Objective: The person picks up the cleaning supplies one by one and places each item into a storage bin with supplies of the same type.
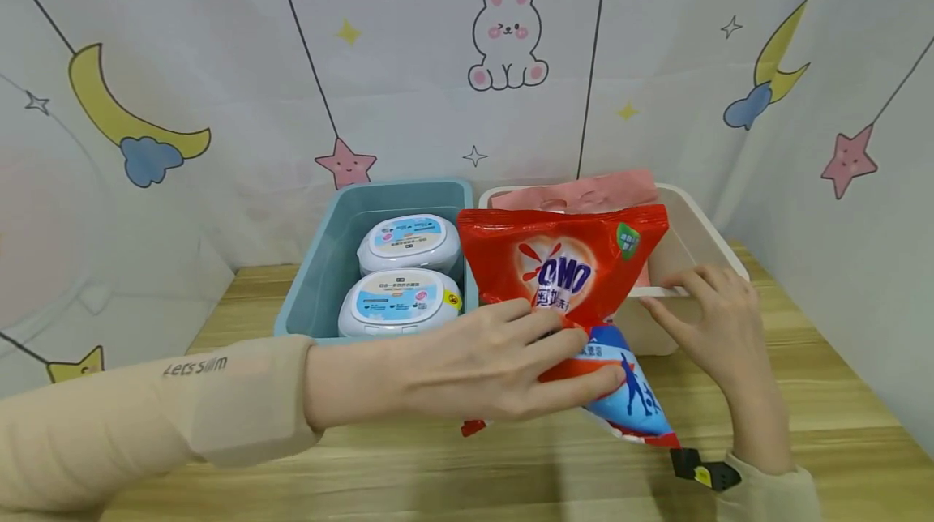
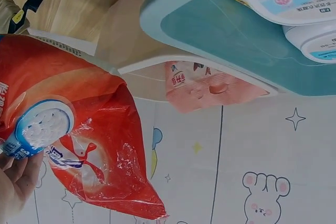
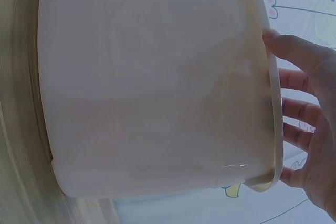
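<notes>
A red and blue bag of OMO laundry detergent (image 1: 496, 250) hangs tilted above the table, in front of the two bins. My left hand (image 1: 503, 364) holds it, fingers spread over its lower front; the thumb is hidden in the head view. In the left wrist view the bag (image 2: 100, 124) fills the left side, fingertips at its edge. My right hand (image 1: 718, 323) grips the front rim of the white bin (image 1: 645, 331) near its right corner. The right wrist view shows that thumb on the near side of the rim and the fingers beyond it.
A pink packet (image 1: 584, 192) stands in the white bin, partly behind the bag. Left of it, a blue-green bin (image 1: 306, 287) holds two white lidded boxes (image 1: 400, 301). Both bins sit on a wooden table (image 1: 365, 465) against a printed curtain (image 1: 423, 60).
</notes>
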`<state>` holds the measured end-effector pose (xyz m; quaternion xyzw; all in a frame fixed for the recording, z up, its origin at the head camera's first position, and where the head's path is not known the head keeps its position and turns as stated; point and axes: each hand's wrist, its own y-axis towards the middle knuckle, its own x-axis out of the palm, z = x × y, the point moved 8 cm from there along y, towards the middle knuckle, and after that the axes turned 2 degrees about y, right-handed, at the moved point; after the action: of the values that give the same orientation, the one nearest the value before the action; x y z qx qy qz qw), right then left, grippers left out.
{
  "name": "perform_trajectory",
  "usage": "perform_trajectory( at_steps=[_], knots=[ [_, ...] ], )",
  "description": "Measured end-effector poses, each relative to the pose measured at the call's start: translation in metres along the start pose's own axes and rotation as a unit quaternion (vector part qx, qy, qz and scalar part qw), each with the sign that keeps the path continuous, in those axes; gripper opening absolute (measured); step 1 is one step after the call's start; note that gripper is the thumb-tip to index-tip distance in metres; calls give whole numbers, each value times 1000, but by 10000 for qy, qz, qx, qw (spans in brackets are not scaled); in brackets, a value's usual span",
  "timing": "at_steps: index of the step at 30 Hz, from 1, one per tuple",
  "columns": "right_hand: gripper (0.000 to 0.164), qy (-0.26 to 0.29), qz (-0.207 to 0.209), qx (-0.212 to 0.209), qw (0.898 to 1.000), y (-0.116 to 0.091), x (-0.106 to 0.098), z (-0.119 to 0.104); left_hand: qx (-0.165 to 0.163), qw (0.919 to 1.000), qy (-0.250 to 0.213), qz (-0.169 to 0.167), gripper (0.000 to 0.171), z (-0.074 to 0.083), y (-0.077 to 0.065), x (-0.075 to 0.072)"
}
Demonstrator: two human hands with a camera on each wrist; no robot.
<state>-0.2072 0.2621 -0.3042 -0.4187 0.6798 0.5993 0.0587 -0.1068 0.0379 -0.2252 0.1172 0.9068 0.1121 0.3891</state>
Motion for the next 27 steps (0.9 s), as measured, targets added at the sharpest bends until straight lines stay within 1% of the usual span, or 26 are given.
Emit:
perform_trajectory(
  at_steps=[4, 7, 10, 16, 19, 23, 27],
  knots=[
    [31, 23, -11, 26, 10000, 0, 0, 0, -58, 9998, -138, -147, 37, -7, 2, 3],
    [32, 36, -54, 91, 9999, -1, 1, 1, -86, 9989, -268, -385, 43, -12, 2, 6],
    [32, 30, -79, 137, 9999, -1, 1, 1, -89, 9983, -262, -516, 47, -17, 3, 9],
    [33, 6, -196, 292, 9994, 0, 3, 3, -166, 9992, -222, -290, 42, -30, 3, 12],
    [33, 7, -205, 334, 9992, 1, 2, 3, -189, 9988, -256, -375, 45, -37, 3, 17],
    [32, -5, -214, 393, 9990, 1, 2, 2, -290, 9967, -405, -647, 53, -47, 3, 25],
    [32, -21, -262, 439, 9987, 0, 2, 3, -474, 9951, -526, -685, 56, -56, 4, 32]
  ],
)
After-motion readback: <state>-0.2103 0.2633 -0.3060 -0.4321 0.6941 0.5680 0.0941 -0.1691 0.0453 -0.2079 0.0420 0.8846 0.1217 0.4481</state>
